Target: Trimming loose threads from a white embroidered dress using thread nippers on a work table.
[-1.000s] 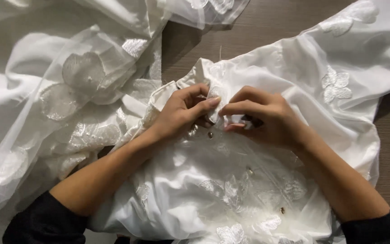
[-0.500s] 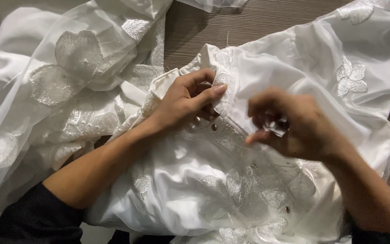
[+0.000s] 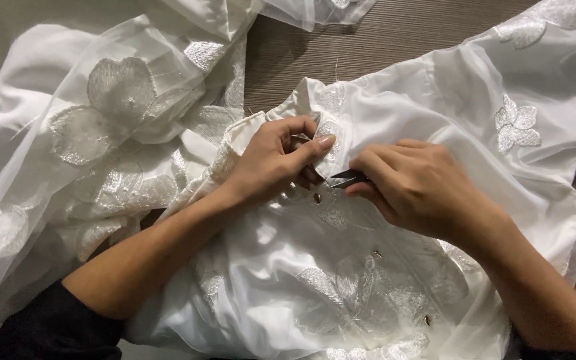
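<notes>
A white satin garment (image 3: 395, 87) with embroidered flower patches lies spread over a wooden table. My left hand (image 3: 271, 160) pinches a folded edge of the fabric near its top, thumb pressed on the cloth. My right hand (image 3: 421, 183) is closed on a small dark metal tool (image 3: 348, 178), its tip against the fabric right beside my left fingers. Small metal studs (image 3: 317, 198) dot the cloth just below both hands.
Sheer white tulle with large embroidered petals (image 3: 111, 93) is heaped on the left. Bare wooden tabletop (image 3: 368, 33) shows at the top centre and along the right edge. More white fabric with a flower patch (image 3: 516, 127) lies to the right.
My right hand had pulled away to the right half a second ago and has come back to the fabric beside my left fingers. My left hand keeps its pinch.
</notes>
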